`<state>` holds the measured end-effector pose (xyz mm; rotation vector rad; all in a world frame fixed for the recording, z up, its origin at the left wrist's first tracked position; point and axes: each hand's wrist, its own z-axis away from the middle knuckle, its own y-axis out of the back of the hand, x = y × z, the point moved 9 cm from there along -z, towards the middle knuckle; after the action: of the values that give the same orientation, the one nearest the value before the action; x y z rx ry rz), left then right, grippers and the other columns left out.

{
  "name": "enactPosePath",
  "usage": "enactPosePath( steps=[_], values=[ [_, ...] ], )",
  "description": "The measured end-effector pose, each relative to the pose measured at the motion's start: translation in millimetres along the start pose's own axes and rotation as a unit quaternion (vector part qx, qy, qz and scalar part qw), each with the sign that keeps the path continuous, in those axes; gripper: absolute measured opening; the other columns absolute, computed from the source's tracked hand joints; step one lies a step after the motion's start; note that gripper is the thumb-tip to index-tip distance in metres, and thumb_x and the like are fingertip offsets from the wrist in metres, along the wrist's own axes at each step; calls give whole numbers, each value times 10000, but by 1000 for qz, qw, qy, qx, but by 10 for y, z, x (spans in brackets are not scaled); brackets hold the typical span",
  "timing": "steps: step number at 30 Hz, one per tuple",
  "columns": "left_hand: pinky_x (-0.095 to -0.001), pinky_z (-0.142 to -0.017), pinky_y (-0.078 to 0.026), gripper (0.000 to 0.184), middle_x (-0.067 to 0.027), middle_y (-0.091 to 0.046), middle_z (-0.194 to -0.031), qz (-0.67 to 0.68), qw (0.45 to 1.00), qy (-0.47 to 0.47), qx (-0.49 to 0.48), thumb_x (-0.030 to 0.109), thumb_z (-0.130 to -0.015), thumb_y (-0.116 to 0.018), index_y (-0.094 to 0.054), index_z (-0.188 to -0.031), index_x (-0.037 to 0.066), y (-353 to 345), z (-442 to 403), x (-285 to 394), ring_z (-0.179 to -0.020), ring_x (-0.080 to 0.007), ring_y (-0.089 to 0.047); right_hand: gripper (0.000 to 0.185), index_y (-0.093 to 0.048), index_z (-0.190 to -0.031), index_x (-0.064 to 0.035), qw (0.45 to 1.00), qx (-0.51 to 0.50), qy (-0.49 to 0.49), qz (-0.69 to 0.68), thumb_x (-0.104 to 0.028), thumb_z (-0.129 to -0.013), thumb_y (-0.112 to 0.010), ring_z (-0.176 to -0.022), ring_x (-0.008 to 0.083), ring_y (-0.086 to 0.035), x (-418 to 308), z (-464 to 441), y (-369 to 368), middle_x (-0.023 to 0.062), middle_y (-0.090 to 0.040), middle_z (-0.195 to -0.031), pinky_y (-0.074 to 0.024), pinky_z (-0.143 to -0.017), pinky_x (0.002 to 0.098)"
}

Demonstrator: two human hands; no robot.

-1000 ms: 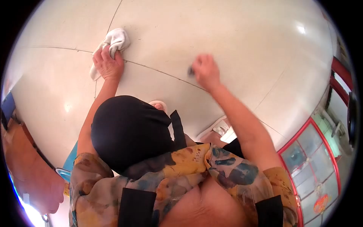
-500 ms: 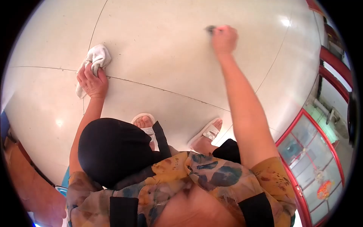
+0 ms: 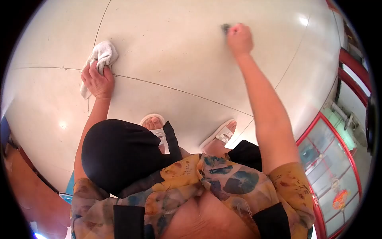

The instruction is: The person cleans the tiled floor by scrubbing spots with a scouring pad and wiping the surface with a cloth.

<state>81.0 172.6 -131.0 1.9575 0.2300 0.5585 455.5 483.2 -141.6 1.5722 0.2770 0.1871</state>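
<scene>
On the pale floor tiles (image 3: pixel 167 51), my left hand (image 3: pixel 98 81) is closed on a crumpled whitish cloth (image 3: pixel 105 51), pressing it down, with part of the cloth trailing out to the left. My right hand (image 3: pixel 240 40) is stretched far forward, its fingers closed around a small dark scouring pad (image 3: pixel 226 28). Only the pad's edge sticks out past the fingers, at floor level. Slight blur covers this hand.
Below me are my feet in white sandals (image 3: pixel 153 119), with dark joint lines between the tiles around them. A red-framed glass panel (image 3: pixel 332 167) stands at the right, near red wooden furniture legs (image 3: pixel 354 73). Brown furniture (image 3: pixel 32 191) is at lower left.
My right hand has shifted slightly to the right with the scouring pad. The left hand still holds the cloth, and the whole view has shifted a little.
</scene>
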Motion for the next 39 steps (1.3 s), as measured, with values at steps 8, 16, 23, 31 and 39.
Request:
enactPosePath(
  steps=[8, 16, 23, 31, 39],
  values=[
    [-462, -908, -378, 378, -126, -512, -1072, -14, 1000, -3, 2, 222, -784, -634, -493, -1119, 118, -15, 22, -11, -1023, -332, -480, 102, -620, -825, -155, 1000, -11, -7, 10, -253, -811, -596, -884, 296, -583, 10, 139, 89, 93, -584, -853, -509, -689, 447],
    [-466, -942, -358, 390, -153, -517, -1091, 0, 1000, 5, 0, 217, -794, -627, -493, -1143, 106, 10, 10, 3, -1071, -342, -464, 109, -621, -881, -183, 995, -88, -14, -41, -255, -804, -591, -881, 298, -611, -130, 252, 63, 100, -580, -975, -509, -659, 451],
    [-471, -939, -361, 369, -160, -510, -1101, 18, 1000, 6, -5, 222, -807, -619, -495, -1140, 125, -6, 25, -17, -1076, -352, -459, 147, -637, -859, -150, 986, -156, -42, 30, -275, -796, -590, -882, 268, -621, 39, -122, -71, 79, -606, -990, -513, -698, 430],
    [-456, -907, -376, 378, -113, -524, -1053, -1, 1000, -12, 7, 227, -778, -647, -492, -1107, 120, 37, -20, 31, -1024, -315, -482, 159, -618, -832, -126, 980, -136, -143, -39, -272, -769, -604, -752, 333, -616, 363, -262, -55, 116, -610, -793, -508, -654, 433],
    [-453, -910, -369, 371, -108, -535, -1039, 2, 1000, -6, 7, 234, -777, -639, -493, -1099, 126, 41, -6, 17, -1024, -313, -482, 74, -567, -736, -127, 949, -172, 222, -146, -174, -765, -616, -875, 270, -522, -1162, 1507, 174, 69, -496, -856, -478, -609, 417]
  ],
)
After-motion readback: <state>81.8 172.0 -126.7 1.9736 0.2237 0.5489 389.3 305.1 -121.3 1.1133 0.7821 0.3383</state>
